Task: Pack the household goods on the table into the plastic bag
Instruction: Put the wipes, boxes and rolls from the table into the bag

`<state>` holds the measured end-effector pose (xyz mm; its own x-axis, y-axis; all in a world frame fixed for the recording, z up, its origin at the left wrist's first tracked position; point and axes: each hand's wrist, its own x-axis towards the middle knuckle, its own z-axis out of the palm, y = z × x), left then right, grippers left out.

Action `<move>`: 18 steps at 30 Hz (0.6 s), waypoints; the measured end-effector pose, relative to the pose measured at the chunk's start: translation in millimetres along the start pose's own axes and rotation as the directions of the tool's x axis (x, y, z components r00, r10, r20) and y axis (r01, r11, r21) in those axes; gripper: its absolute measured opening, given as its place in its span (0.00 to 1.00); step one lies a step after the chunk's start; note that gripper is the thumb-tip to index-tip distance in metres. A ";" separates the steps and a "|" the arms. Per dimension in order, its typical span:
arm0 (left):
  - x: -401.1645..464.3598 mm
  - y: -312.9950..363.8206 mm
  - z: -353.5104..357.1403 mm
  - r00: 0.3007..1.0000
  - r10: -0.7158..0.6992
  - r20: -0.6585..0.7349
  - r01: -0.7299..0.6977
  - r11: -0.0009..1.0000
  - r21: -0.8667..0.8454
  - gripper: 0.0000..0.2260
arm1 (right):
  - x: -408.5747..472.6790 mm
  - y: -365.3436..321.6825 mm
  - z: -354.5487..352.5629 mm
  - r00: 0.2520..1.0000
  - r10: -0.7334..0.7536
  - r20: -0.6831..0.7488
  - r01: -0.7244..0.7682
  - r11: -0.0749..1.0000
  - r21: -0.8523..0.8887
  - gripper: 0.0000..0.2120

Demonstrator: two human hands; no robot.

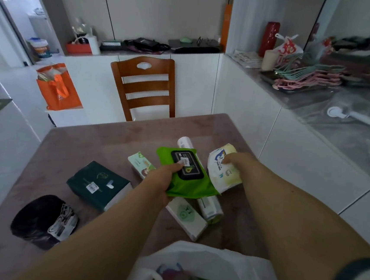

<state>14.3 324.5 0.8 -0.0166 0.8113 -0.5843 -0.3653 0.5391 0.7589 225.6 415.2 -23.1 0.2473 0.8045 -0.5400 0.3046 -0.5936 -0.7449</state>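
My left hand (164, 178) grips a green wet-wipes pack (187, 176) with a black lid, lifted above the table. My right hand (236, 160) holds a white and yellow soft pack (221, 172) to its right. Under and around them on the pinkish table (77, 147) lie a white box (187, 218), a white tube-like roll (209, 207), a small pale green pack (141, 164), a dark green tissue pack (98, 184) and a black roll of bags (40, 220). The white plastic bag (212, 269) gapes at the near edge with items inside.
A wooden chair (144, 86) stands at the table's far side. An orange bag (58, 87) sits on a white ledge at left. A grey counter (319, 96) on the right carries hangers, a red bottle and bags.
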 end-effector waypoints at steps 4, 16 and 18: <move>-32.3 16.3 -6.6 0.999 0.047 -0.027 -0.048 0.999 -0.010 0.17 | -66.7 -33.8 -14.9 0.987 -0.108 -0.121 0.105 0.994 -0.023 0.27; -175.0 44.2 -7.5 0.957 0.289 -0.020 -0.289 0.957 -0.017 0.18 | -281.9 -65.5 -33.7 0.859 -0.406 0.311 0.181 0.810 0.558 0.08; -196.5 35.3 -6.5 0.956 0.292 0.028 -0.292 0.956 -0.020 0.16 | -299.7 -36.9 -24.2 0.853 -0.413 0.319 0.145 0.775 0.615 0.11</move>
<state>-1.4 182.7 140.6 -0.0965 0.9395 -0.3286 -0.3628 0.2742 0.8906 162.5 195.5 175.7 -0.2083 0.9377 -0.2780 -0.2934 -0.3311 -0.8968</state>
